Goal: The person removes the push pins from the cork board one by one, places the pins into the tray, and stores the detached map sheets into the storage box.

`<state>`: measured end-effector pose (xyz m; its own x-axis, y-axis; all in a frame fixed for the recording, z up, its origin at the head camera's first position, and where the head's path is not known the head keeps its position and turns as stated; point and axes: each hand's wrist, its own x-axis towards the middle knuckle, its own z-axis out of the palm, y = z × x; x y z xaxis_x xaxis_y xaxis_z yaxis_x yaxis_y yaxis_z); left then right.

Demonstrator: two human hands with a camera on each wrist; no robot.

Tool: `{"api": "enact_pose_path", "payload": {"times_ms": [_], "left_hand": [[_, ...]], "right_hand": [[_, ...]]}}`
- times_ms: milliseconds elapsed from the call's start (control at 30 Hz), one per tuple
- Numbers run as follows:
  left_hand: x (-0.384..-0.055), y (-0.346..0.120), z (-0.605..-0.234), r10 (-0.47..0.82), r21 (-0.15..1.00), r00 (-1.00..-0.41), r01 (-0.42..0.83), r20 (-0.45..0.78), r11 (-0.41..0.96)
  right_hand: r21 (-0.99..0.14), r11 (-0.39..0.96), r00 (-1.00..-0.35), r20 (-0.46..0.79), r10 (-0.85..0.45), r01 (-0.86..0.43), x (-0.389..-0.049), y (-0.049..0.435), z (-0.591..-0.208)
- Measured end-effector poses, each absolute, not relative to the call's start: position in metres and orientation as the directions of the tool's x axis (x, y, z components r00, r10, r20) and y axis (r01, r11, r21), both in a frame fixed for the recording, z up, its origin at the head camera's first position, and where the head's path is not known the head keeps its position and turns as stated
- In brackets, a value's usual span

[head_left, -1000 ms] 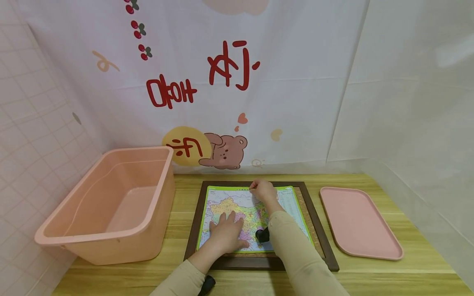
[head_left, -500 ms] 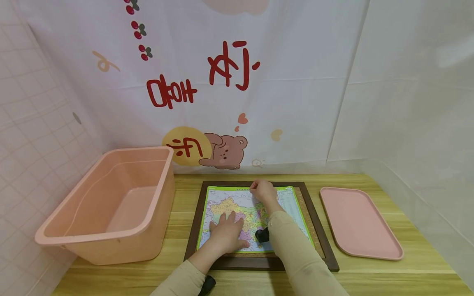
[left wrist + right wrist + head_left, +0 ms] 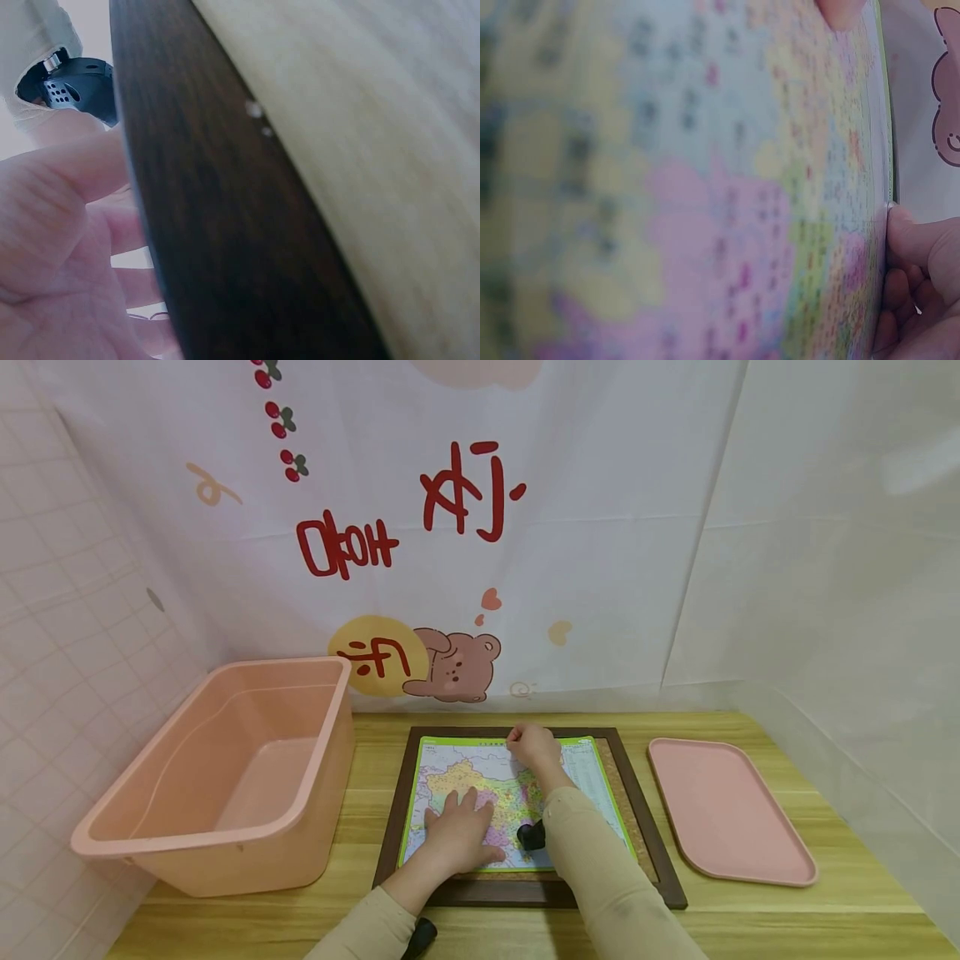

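A map (image 3: pixel 450 777) with a bright green border lies over a cork board (image 3: pixel 628 802) in a dark brown frame (image 3: pixel 510 893). My left hand (image 3: pixel 457 835) rests on the map's lower left with its fingers spread; in the left wrist view, the frame's edge covers its fingertips. At the map's upper edge is my right hand (image 3: pixel 536 747), its fingers curled. The right wrist view shows the right thumb (image 3: pixel 907 232) against the map, with a small pale spot at its tip. I cannot tell what the spot is.
A deep pink tub (image 3: pixel 322 760) stands left of the frame, and a flat pink tray (image 3: pixel 731 814) lies to the right on the wooden table (image 3: pixel 817 827). Behind them hangs a white printed cloth (image 3: pixel 600 568). Black wrist cameras sit at both sleeves.
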<state>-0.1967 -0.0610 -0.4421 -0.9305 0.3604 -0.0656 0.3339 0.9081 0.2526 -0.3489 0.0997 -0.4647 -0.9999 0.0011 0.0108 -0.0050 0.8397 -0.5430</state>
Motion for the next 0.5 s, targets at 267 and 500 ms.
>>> {"api": "enact_pose_path", "payload": {"times_ms": [267,500], "left_hand": [[-0.1972,-0.0609,-0.4438,0.360,0.250,-0.931,0.335,-0.061,0.908],[-0.1974,-0.0608,-0.4449,0.358,0.245,-0.932,0.333,-0.062,0.911]], "right_hand": [[-0.533,0.846,-1.000,0.002,-0.001,-0.002,-0.3498,0.1003,-0.4654],[-0.530,0.848,-1.000,-0.009,-0.002,0.003,-0.3516,0.1004,-0.4672]]}}
